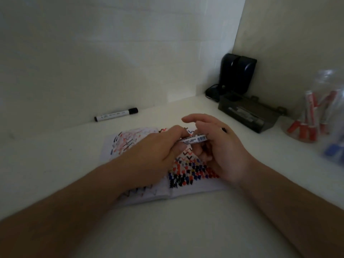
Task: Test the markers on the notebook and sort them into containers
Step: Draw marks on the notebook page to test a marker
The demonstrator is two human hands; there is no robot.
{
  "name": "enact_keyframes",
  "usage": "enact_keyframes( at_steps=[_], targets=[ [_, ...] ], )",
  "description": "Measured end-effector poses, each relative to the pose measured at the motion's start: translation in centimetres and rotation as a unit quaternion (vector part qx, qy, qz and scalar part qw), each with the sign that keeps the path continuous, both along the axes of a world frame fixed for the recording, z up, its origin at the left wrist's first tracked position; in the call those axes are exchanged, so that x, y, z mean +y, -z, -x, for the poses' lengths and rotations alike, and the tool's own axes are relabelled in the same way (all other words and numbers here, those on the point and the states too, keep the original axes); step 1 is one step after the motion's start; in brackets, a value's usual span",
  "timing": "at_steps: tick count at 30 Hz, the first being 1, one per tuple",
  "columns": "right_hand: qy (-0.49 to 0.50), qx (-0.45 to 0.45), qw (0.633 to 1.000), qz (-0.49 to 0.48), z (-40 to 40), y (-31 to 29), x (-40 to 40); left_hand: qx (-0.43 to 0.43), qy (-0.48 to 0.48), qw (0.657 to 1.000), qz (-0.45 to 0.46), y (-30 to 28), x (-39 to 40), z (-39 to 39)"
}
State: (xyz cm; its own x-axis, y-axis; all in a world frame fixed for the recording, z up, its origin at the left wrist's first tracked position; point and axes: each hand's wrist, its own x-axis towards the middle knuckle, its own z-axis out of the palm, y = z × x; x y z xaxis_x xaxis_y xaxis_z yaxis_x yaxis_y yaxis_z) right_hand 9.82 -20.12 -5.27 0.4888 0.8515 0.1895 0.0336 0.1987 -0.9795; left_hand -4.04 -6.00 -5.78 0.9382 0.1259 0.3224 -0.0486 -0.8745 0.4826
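An open notebook (128, 144), covered in red, black and blue test scribbles, lies on the white desk. Above it my left hand (154, 148) and my right hand (219, 146) both hold one white whiteboard marker (195, 139), level between them. The left fingers curl round its left end and the right fingers wrap its right end, where a black tip or cap peeks out. A second marker (116, 114), white with a black cap, lies by the back wall. At the right edge stands a clear jar (314, 112) with several red-capped markers, and blue-capped markers (335, 148) show blurred below it.
A black tray (247, 113) sits at the back right with a dark device (237, 73) and its cable behind it in the corner. White walls close off the desk at the back and the right.
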Motion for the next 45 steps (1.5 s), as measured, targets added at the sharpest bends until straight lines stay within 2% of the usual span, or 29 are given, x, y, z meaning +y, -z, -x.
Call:
enact_keyframes(
  at_steps=[10, 15, 17, 20, 23, 26, 28, 31, 37, 45],
  targets=[
    [-0.032, -0.001, 0.999, 0.014, 0.5, 0.6, 0.2, 0.033, 0.017, 0.999, 0.037, -0.2, 0.1, 0.1],
    [-0.056, 0.081, 0.995, 0.027, -2.7, -2.3, -1.9, 0.095, -0.011, 0.991, 0.095, -0.3, 0.5, 0.2],
    [-0.096, 0.062, 0.991, 0.063, -3.7, -3.5, -3.5, 0.115, -0.006, 0.993, 0.035, -0.2, 0.9, 0.3],
    [-0.128, -0.020, 0.981, 0.144, -2.8, -2.7, -4.7, 0.130, 0.010, 0.991, -0.042, 0.0, 0.9, 0.3],
    [-0.075, -0.105, 0.981, 0.147, -0.9, -0.7, -4.7, 0.144, 0.025, 0.986, -0.084, 0.1, 0.5, 0.3],
    [-0.005, -0.098, 0.986, 0.133, -0.1, 0.3, -4.5, 0.152, 0.038, 0.983, -0.098, 0.0, 0.5, 0.5],
    [0.022, -0.136, 0.978, 0.156, 0.3, 0.4, -4.5, 0.162, 0.041, 0.980, -0.104, -0.1, 0.5, 0.4],
    [0.057, -0.137, 0.974, 0.173, 0.8, 0.7, -4.3, 0.179, 0.033, 0.977, -0.114, -0.3, 0.4, 0.2],
    [0.069, -0.137, 0.969, 0.192, 1.1, 0.5, -4.1, 0.174, 0.035, 0.977, -0.116, -0.4, 0.2, 0.4],
    [0.083, -0.183, 0.958, 0.202, 1.4, 0.6, -4.0, 0.166, 0.041, 0.979, -0.110, -0.3, 0.2, 0.4]
  ],
)
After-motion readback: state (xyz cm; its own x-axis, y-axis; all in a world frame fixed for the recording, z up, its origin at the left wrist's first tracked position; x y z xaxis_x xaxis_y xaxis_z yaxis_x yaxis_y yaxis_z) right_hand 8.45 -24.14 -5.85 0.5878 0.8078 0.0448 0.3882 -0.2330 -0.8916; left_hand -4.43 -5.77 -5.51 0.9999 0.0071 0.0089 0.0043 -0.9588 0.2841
